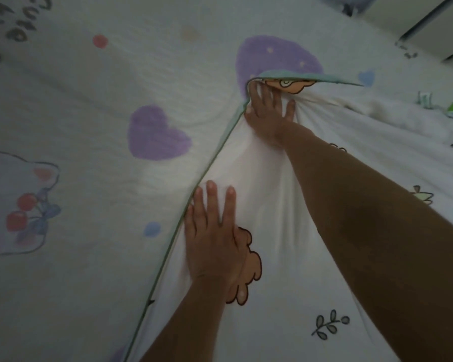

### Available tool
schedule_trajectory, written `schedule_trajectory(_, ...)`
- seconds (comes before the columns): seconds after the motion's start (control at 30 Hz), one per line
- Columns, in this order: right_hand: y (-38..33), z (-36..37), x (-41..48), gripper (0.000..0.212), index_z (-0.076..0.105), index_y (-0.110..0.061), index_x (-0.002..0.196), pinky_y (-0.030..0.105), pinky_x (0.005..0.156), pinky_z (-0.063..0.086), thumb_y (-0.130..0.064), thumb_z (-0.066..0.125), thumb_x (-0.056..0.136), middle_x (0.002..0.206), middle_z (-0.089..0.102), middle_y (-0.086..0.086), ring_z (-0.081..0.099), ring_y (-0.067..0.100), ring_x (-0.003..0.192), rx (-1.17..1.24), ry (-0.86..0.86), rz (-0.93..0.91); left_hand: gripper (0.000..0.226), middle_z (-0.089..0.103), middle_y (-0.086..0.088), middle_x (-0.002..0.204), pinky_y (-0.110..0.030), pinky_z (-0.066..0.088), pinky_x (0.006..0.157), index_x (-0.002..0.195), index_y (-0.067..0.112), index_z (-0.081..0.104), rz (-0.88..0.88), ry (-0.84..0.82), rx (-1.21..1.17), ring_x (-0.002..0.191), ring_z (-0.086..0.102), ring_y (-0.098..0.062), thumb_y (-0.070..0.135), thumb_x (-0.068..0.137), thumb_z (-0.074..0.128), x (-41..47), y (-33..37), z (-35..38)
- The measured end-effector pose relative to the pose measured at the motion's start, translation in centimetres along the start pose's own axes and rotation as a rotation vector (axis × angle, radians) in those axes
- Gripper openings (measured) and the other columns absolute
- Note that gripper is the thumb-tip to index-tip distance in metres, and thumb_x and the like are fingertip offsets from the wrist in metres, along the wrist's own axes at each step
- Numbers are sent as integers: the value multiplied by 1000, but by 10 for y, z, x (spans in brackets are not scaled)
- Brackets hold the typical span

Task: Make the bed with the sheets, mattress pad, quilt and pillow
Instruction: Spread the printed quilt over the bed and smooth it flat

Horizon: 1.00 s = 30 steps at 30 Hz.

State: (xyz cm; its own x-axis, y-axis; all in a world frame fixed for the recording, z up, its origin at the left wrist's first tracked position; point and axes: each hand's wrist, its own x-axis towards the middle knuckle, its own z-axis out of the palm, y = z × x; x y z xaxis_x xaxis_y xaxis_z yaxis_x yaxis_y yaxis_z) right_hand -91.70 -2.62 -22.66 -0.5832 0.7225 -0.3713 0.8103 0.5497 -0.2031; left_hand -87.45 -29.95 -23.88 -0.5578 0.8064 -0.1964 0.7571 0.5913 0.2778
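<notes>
white quilt point(285, 205) with green piping along its edge and cartoon prints (brown cloud-like shape, leafy sprig) lies over the right part of the bed, edge running diagonally from bottom centre up to its corner. under it, one quilted mattress pad point(89, 113) printed with two purple hearts, coloured dots, a bear with cherries and dark lettering. two hands in view. left hand point(215, 241) lies flat, fingers spread, pressing the quilt just beside the piped edge, gripping nothing. right hand point(267, 116), arm stretched out, clenches bunched fabric at the quilt's far corner, which is folded over.
</notes>
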Motion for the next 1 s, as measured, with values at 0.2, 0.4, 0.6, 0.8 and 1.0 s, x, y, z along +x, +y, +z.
schedule_trajectory(0.2,2,1,2,57,-6,-37,150,53,113,-9,-40,21,100,160,-8,-9,-10,16,147,-1,-1,13,74,-5,-10,159,-48,14,117,152,24,4,-7,-24,-16,146,-5,-31,35,85,35,0,0,-1)
schedule_trajectory(0.4,2,2,7,58,-5,-40,149,55,112,-10,-43,22,98,160,-8,-8,-8,18,147,14,-19,14,75,-3,-10,159,-47,12,117,152,24,7,-7,-8,-3,146,-1,-32,34,84,36,1,2,-3)
schedule_trajectory(0.6,-1,6,9,56,-3,-43,149,55,113,-8,-46,21,98,161,-1,-5,-2,23,148,46,3,17,73,8,-12,159,-46,13,117,151,25,18,1,64,28,146,5,-31,32,82,43,0,3,-1)
schedule_trajectory(0.8,8,-15,-7,55,3,-37,151,59,113,-3,-44,25,100,161,-6,0,-7,25,147,58,-120,-174,69,14,-8,158,-44,16,117,149,26,24,-46,81,71,146,9,-27,34,82,37,-6,7,-7)
schedule_trajectory(1.0,55,-73,-59,43,44,-15,142,25,113,23,-26,43,101,150,39,5,36,20,138,378,-190,-290,59,30,-13,152,-49,30,110,141,17,39,-190,-1,53,139,28,-36,23,84,51,9,37,-44)
